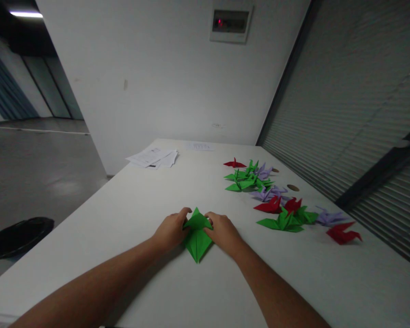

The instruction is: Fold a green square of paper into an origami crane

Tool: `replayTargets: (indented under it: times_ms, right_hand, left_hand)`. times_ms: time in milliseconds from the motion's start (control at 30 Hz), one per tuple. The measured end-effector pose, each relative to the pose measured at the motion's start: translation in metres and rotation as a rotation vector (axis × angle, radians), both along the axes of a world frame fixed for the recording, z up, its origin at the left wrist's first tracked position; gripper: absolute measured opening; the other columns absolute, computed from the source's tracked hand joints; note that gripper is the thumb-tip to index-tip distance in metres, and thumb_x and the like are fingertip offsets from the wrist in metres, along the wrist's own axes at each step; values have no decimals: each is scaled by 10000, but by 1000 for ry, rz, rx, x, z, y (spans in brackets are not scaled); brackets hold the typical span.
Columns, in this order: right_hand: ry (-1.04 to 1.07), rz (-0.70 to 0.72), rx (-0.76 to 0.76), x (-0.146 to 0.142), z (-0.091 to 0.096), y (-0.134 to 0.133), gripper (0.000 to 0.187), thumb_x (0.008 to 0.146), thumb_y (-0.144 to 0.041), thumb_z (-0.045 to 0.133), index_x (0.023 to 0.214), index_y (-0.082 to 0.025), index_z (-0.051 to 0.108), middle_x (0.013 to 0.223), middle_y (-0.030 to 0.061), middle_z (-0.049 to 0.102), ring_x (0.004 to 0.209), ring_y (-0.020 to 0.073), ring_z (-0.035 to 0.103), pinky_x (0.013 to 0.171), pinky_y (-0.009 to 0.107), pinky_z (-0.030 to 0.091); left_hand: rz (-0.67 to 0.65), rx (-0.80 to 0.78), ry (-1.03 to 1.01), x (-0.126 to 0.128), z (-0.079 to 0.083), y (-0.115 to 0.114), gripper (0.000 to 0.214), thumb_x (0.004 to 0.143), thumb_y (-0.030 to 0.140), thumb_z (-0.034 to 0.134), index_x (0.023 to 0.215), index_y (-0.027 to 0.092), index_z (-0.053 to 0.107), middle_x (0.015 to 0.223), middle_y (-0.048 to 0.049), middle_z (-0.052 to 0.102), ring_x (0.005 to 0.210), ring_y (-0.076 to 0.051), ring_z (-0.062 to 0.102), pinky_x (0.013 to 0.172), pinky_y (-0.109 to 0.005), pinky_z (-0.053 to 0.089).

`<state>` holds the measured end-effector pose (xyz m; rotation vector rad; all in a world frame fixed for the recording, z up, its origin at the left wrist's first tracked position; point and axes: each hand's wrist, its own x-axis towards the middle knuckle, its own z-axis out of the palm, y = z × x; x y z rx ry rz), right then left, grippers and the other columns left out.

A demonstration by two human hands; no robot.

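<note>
A green sheet of origami paper point(198, 241), partly folded into a diamond shape with creases, lies on the white table in front of me. My left hand point(172, 230) grips its left edge, the fingers bent over the paper. On the opposite side, my right hand point(224, 231) pinches the right edge between thumb and fingers. The paper's upper point rises between the two hands, and its lower point faces me. Parts of the side corners are hidden by my fingers.
Folded paper cranes in green point(248, 180), purple point(268, 193) and red point(343, 233) lie along the table's right side, near the window blinds point(345, 100). Printed papers point(152, 157) rest at the far left. A black-lined bin point(18, 237) stands on the floor beyond the left edge.
</note>
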<state>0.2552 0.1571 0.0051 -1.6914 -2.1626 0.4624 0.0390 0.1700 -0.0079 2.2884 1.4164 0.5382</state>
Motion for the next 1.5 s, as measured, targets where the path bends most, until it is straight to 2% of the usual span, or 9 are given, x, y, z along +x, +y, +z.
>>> replayTargets:
  times_ms: [400, 533, 600, 700, 767, 867, 1100, 1300, 1500]
  right_hand:
    - [-74, -69, -19, -2, 3, -2, 252, 811, -156, 740, 1057, -213, 744, 859, 52, 780, 819, 219, 704, 684, 279, 397]
    - [21, -58, -47, 2, 5, -3, 243, 794, -160, 740, 1035, -189, 747, 825, 54, 759, 776, 211, 683, 667, 283, 402]
    - [167, 14, -130, 12, 5, -2, 323, 780, -190, 761, 1102, -170, 737, 846, 53, 752, 761, 196, 671, 656, 273, 425]
    - [447, 217, -377, 31, 7, 1, 568, 729, -165, 754, 1289, -157, 665, 901, 39, 734, 764, 173, 658, 644, 247, 467]
    - [563, 313, -517, 42, 9, 3, 635, 677, -119, 738, 1305, -154, 655, 935, 29, 721, 749, 151, 639, 652, 238, 480]
    - [601, 385, -548, 46, 11, 4, 545, 664, -97, 693, 1206, -154, 715, 906, 17, 718, 721, 133, 613, 639, 223, 462]
    - [513, 364, -435, 38, 9, 6, 217, 731, -232, 755, 922, -135, 787, 782, 10, 725, 676, 151, 605, 621, 236, 442]
    - [415, 347, -381, 37, 3, 15, 168, 705, -281, 798, 748, -125, 753, 630, -42, 609, 594, 123, 500, 554, 232, 353]
    - [433, 318, -425, 31, 1, 18, 119, 669, -225, 787, 721, -135, 728, 648, -36, 638, 596, 124, 512, 544, 231, 355]
  left_hand:
    - [2, 30, -7, 2, -6, 1, 523, 852, 114, 609, 1351, 230, 505, 912, -34, 748, 840, -237, 711, 722, -288, 457]
    - [13, 14, -1, 2, -4, 0, 516, 842, 104, 623, 1332, 236, 530, 923, -40, 757, 865, -243, 719, 740, -290, 468]
    - [13, -1, -9, 1, -4, 0, 499, 840, 97, 624, 1313, 237, 547, 934, -44, 760, 871, -243, 719, 744, -291, 471]
    - [-4, -10, -50, -2, -4, 1, 450, 848, 109, 626, 1277, 232, 569, 958, -51, 764, 882, -246, 718, 744, -296, 472]
    - [-14, -11, -81, -4, -6, 2, 438, 848, 115, 627, 1268, 231, 574, 968, -50, 766, 891, -247, 717, 748, -298, 473]
    - [-17, -28, -106, -5, -7, 4, 447, 839, 112, 634, 1266, 232, 576, 943, -38, 762, 866, -237, 712, 736, -293, 469]
    - [-42, -62, -108, -3, -1, 2, 450, 826, 105, 639, 1255, 229, 592, 886, -14, 742, 805, -208, 696, 698, -270, 448]
    - [-38, -95, -103, -1, 4, 0, 484, 820, 93, 629, 1286, 220, 605, 919, -28, 754, 813, -211, 697, 710, -275, 457]
    - [-36, -100, -105, -1, 5, 0, 518, 803, 56, 611, 1294, 221, 607, 911, -25, 756, 777, -192, 687, 693, -263, 452]
